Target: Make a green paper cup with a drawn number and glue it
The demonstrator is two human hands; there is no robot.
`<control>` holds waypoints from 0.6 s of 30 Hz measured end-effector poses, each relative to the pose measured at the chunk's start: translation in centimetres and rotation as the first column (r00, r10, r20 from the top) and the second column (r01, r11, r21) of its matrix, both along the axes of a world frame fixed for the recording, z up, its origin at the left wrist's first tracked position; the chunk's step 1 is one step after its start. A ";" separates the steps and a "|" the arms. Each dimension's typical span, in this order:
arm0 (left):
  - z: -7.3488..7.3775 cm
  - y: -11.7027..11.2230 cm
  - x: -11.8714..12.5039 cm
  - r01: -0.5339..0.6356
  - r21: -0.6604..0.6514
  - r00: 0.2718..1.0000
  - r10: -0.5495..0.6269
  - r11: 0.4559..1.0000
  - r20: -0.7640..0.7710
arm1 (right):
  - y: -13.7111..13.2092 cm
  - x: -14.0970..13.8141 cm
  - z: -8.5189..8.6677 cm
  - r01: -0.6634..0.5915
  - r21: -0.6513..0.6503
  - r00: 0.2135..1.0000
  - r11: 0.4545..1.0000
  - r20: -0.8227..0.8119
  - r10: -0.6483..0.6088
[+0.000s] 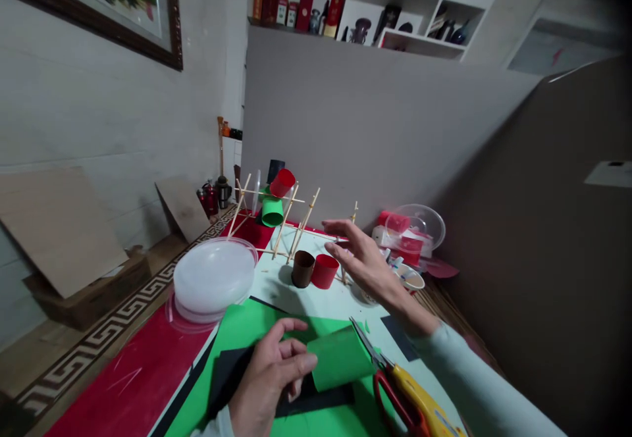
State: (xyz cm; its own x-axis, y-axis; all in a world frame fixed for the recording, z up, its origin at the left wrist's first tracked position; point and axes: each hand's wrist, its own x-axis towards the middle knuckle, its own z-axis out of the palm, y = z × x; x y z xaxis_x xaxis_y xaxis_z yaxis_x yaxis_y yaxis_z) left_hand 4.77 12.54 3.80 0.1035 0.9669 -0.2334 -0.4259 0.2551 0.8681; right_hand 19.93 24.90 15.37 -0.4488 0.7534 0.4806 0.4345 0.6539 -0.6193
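My left hand [269,378] is closed on a curled piece of green paper [340,358] at the near edge of the table, above black and green paper sheets [237,332]. My right hand [363,259] reaches forward with fingers spread, holding nothing, just right of a brown paper cylinder [302,269] and a red paper cylinder [324,271]. Beyond them stands a frame of thin wooden sticks [291,223] carrying a green cylinder [272,212] and a red cylinder [282,183]. Scissors with yellow and red handles [402,387] lie to the right of the green roll.
An upturned white plastic bowl [213,278] sits at the left on the red table surface [133,378]. A clear container with red items [412,230] and small dishes [409,278] stand at the right. A grey partition [375,128] rises behind the table.
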 end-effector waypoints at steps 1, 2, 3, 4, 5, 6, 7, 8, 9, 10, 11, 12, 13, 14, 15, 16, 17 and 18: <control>-0.4 0.0 0.0 0.012 0.003 1.000 -0.012 1.000 -0.011 | 1.4 -0.8 0.3 -0.012 0.021 1.000 1.000 0.018 0.012; -0.8 0.1 0.0 0.024 0.011 1.000 -0.024 1.000 -0.015 | 2.7 -1.7 0.6 -0.020 0.042 0.999 0.999 0.031 0.018; -1.1 0.2 0.0 0.035 0.021 0.999 -0.035 0.999 -0.017 | 3.9 -2.6 1.0 -0.029 0.061 0.999 0.998 0.045 0.026; -1.3 0.2 0.0 0.043 0.029 0.999 -0.043 0.999 -0.018 | 5.1 -3.5 1.3 -0.035 0.082 0.998 0.996 0.058 0.030; -1.5 0.3 -0.1 0.045 0.034 0.999 -0.045 0.998 -0.021 | 6.1 -4.4 1.6 -0.037 0.104 0.997 0.994 0.073 0.029; -1.6 0.4 -0.1 0.042 0.035 0.999 -0.041 0.998 -0.027 | 7.1 -5.3 1.8 -0.034 0.122 0.995 0.992 0.093 0.023; -1.6 0.5 -0.2 0.035 0.035 0.999 -0.034 0.999 -0.033 | 8.1 -6.0 2.0 -0.026 0.139 0.994 0.990 0.113 0.010; -1.5 0.6 -0.2 0.027 0.032 0.999 -0.026 0.999 -0.040 | 8.9 -6.7 1.9 -0.010 0.159 0.991 0.987 0.131 -0.011; -1.5 0.8 -0.3 0.023 0.029 0.999 -0.022 0.999 -0.045 | 9.8 -7.2 1.8 0.011 0.180 0.988 0.984 0.147 -0.037; -1.4 0.9 -0.3 0.022 0.028 0.999 -0.021 0.999 -0.045 | 10.6 -7.6 1.6 0.033 0.201 0.985 0.979 0.158 -0.066; -1.3 1.0 -0.4 0.025 0.027 0.999 -0.024 0.999 -0.041 | 11.3 -7.9 1.3 0.057 0.222 0.981 0.973 0.166 -0.096; -1.3 1.0 -0.4 0.027 0.026 0.999 -0.026 0.999 -0.036 | 11.9 -8.2 1.0 0.080 0.240 0.977 0.967 0.172 -0.123; -1.3 1.1 -0.4 0.029 0.026 0.999 -0.028 0.999 -0.034 | 12.5 -8.3 0.7 0.099 0.256 0.973 0.962 0.175 -0.147; -1.2 1.1 -0.5 0.029 0.027 0.999 -0.028 0.999 -0.034 | 12.9 -8.4 0.3 0.116 0.269 0.970 0.956 0.177 -0.168; -1.2 1.0 -0.5 0.028 0.026 0.999 -0.027 0.999 -0.037 | 13.3 -8.4 0.0 0.130 0.283 0.967 0.950 0.177 -0.185; -1.2 1.0 -0.6 0.025 0.023 0.999 -0.024 0.999 -0.039 | 13.6 -8.5 -0.3 0.142 0.298 0.964 0.944 0.175 -0.200; -1.2 1.0 -0.6 0.024 0.017 0.999 -0.023 1.000 -0.040 | 13.8 -8.5 -0.5 0.151 0.315 0.962 0.937 0.171 -0.213; -1.1 1.0 -0.6 0.023 0.011 0.999 -0.023 1.000 -0.038 | 14.0 -8.5 -0.7 0.160 0.334 0.961 0.929 0.163 -0.224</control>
State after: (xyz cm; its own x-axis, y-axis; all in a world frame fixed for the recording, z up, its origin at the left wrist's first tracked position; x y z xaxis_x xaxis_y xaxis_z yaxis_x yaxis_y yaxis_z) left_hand 4.13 13.49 2.65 0.1173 0.9670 -0.2260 -0.3872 0.2541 0.8863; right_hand 11.41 38.92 14.72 -0.4195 0.6586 0.6246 0.6625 0.6926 -0.2853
